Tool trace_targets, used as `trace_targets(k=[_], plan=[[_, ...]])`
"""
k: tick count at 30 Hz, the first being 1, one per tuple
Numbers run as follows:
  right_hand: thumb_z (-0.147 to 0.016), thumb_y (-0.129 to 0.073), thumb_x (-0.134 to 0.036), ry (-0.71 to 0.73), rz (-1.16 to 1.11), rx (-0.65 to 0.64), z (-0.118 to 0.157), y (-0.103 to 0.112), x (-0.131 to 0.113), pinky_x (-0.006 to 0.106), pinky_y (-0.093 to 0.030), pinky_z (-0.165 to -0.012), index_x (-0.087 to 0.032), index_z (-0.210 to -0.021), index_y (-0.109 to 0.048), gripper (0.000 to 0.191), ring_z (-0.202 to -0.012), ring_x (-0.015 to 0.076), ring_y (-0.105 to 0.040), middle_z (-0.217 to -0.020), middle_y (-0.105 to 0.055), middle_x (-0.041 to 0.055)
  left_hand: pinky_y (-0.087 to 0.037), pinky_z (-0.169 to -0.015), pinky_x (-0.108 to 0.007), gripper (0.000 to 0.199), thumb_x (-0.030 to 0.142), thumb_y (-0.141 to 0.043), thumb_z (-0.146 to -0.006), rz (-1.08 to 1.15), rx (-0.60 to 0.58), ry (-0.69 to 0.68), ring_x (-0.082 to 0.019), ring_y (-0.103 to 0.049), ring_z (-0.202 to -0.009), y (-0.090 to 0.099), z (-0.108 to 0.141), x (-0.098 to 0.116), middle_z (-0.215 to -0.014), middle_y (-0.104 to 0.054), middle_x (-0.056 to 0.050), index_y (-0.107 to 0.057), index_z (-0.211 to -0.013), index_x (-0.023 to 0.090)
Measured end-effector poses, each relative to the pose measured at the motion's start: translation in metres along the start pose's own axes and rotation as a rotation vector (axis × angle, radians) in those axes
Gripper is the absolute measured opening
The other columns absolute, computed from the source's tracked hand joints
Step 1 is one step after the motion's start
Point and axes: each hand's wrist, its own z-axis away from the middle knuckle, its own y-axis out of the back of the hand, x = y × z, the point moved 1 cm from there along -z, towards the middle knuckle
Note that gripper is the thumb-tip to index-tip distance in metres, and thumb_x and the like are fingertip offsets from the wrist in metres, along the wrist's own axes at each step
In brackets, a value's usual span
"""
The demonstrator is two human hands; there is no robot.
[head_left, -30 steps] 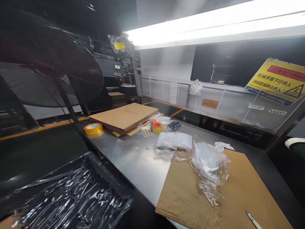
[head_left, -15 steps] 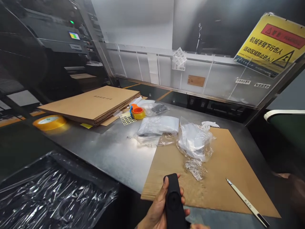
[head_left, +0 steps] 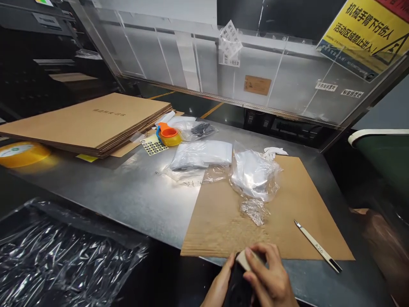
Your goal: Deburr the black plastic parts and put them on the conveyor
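My left hand is wrapped round a long black object at the bottom of the view; its exact kind does not show. My right hand pinches a small cream-coloured piece and presses it against the top end of the black object. Just beyond both hands lies a cardboard sheet. On its right part rests a white craft knife with a dark end. A crumpled clear plastic piece and a plastic bag with white contents lie farther up the sheet.
Another plastic-wrapped white bundle lies left of the bag. Behind it are an orange tape dispenser and a sticker sheet. Stacked cardboard and a yellow tape roll occupy the left. A black plastic-lined bin stands lower left.
My right hand has come up from the bottom edge with the cream piece, onto the black object's top. The black object sits lower and is tilted differently. The view has shifted.
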Motion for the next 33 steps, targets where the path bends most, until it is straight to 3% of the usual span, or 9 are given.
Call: trace_targets(k=[2, 6, 9, 13, 16, 19, 29, 31, 33], plan=[[-0.090, -0.044, -0.021, -0.032, 0.004, -0.018, 0.007, 0.002, 0.001, 0.037, -0.049, -0.075, -0.026, -0.136, -0.038, 0.047, -0.093, 0.0210, -0.052, -0.104, -0.052, 0.0112, -0.043, -0.046, -0.027, 0.066, 0.075, -0.048, -0.064, 0.065, -0.055, 0.112, -0.014, -0.051, -0.041, -0.002, 0.002, 0.000, -0.047, -0.059, -0.005, -0.068, -0.058, 0.012], [-0.090, -0.047, -0.024, -0.041, -0.015, 0.048, 0.013, -0.002, -0.004, 0.033, -0.049, -0.070, -0.031, -0.130, -0.045, 0.041, -0.085, 0.0192, -0.054, -0.098, -0.056, 0.0088, -0.048, -0.067, -0.029, 0.042, 0.060, -0.061, -0.068, 0.087, -0.020, -0.034, -0.019, -0.060, -0.067, -0.006, 0.008, 0.008, -0.061, -0.066, -0.002, -0.072, -0.071, 0.020], [-0.089, -0.046, -0.018, -0.075, 0.003, 0.064, 0.010, 0.006, -0.002, 0.036, -0.049, -0.073, -0.028, -0.131, -0.046, 0.043, -0.089, 0.0202, -0.055, -0.100, -0.057, 0.0099, -0.046, -0.052, -0.029, 0.058, 0.066, -0.045, -0.075, 0.047, -0.147, 0.124, -0.018, -0.055, -0.050, -0.007, 0.011, 0.006, -0.047, -0.059, -0.004, -0.070, -0.063, 0.015], [-0.085, -0.052, -0.015, -0.177, -0.020, 0.033, 0.007, 0.025, 0.005, 0.036, -0.051, -0.076, -0.027, -0.125, -0.053, 0.042, -0.094, 0.0210, -0.056, -0.104, -0.058, 0.0091, -0.025, -0.033, -0.020, 0.075, 0.069, -0.027, -0.079, 0.053, -0.265, 0.273, -0.009, -0.036, -0.030, -0.009, 0.014, 0.001, -0.034, -0.048, -0.004, -0.065, -0.049, 0.011], [-0.086, -0.053, -0.019, -0.294, -0.094, 0.033, 0.008, 0.026, 0.006, 0.032, -0.052, -0.078, -0.027, -0.120, -0.058, 0.035, -0.097, 0.0200, -0.057, -0.105, -0.058, 0.0082, -0.009, -0.029, -0.021, 0.086, 0.068, -0.013, -0.080, 0.087, -0.311, 0.351, -0.006, -0.028, -0.026, -0.014, 0.017, 0.002, -0.031, -0.041, -0.003, -0.062, -0.043, 0.008], [-0.087, -0.053, -0.023, -0.375, -0.157, 0.035, 0.009, 0.020, 0.004, 0.028, -0.052, -0.078, -0.026, -0.116, -0.061, 0.031, -0.097, 0.0189, -0.058, -0.104, -0.059, 0.0073, -0.002, -0.028, -0.024, 0.090, 0.065, -0.005, -0.081, 0.096, -0.302, 0.374, -0.006, -0.026, -0.025, -0.016, 0.019, 0.006, -0.029, -0.037, -0.003, -0.061, -0.042, 0.007], [-0.086, -0.055, -0.024, -0.361, -0.097, 0.090, 0.010, 0.019, 0.000, 0.027, -0.053, -0.078, -0.025, -0.118, -0.060, 0.032, -0.097, 0.0184, -0.059, -0.105, -0.058, 0.0071, -0.013, -0.030, -0.022, 0.094, 0.067, -0.001, -0.080, 0.122, -0.367, 0.419, -0.008, -0.039, -0.029, -0.016, 0.019, 0.012, -0.035, -0.046, -0.006, -0.064, -0.048, 0.005], [-0.086, -0.054, -0.022, -0.309, -0.036, 0.095, 0.008, 0.017, -0.002, 0.030, -0.053, -0.077, -0.025, -0.121, -0.056, 0.035, -0.097, 0.0197, -0.057, -0.106, -0.057, 0.0083, -0.019, -0.031, -0.020, 0.091, 0.070, -0.007, -0.080, 0.097, -0.288, 0.429, -0.008, -0.040, -0.030, -0.016, 0.020, 0.009, -0.037, -0.048, -0.006, -0.065, -0.052, 0.005], [-0.086, -0.053, -0.018, -0.216, 0.059, 0.098, 0.004, 0.015, -0.007, 0.036, -0.052, -0.077, -0.024, -0.126, -0.051, 0.041, -0.097, 0.0218, -0.054, -0.106, -0.055, 0.0100, -0.029, -0.036, -0.020, 0.079, 0.069, -0.023, -0.081, 0.033, -0.125, 0.345, -0.010, -0.046, -0.036, -0.015, 0.021, 0.007, -0.044, -0.055, -0.006, -0.069, -0.062, 0.007]])
